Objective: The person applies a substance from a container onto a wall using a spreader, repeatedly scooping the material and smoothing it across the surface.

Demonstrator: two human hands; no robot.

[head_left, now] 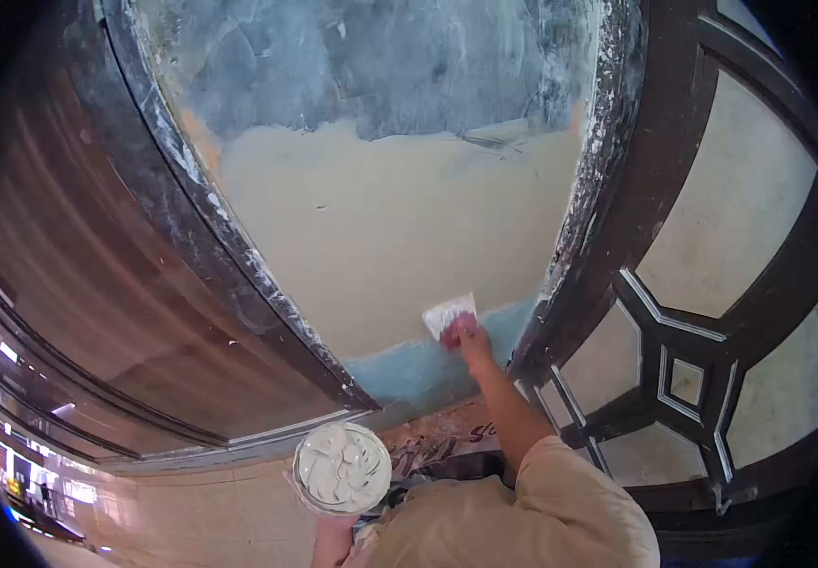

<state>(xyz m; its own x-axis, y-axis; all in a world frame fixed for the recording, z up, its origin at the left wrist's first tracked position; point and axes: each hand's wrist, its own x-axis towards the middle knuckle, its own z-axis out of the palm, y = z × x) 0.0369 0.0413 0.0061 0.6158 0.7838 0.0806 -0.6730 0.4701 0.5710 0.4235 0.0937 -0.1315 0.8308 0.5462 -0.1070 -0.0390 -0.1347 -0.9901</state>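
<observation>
My right hand (467, 337) is closed on the red handle of a wide putty knife (450, 312), whose whitish blade lies against the lower wall. Around the blade, the wall's middle carries a smooth cream coat (390, 227). Bare blue paint (418, 371) shows in a strip below it, and patchy blue-grey wall (380, 66) above. At the bottom, my left hand (336, 526) holds up a round tub of white putty (343, 468) from beneath; its fingers are mostly hidden under the tub.
Dark wooden frames speckled with white border the wall on both sides. A panelled dark door (683, 379) stands at the right, and brown glazed panels (125, 237) at the left. Printed sheeting (447, 437) lies at the wall's foot, beside the tiled floor (210, 511).
</observation>
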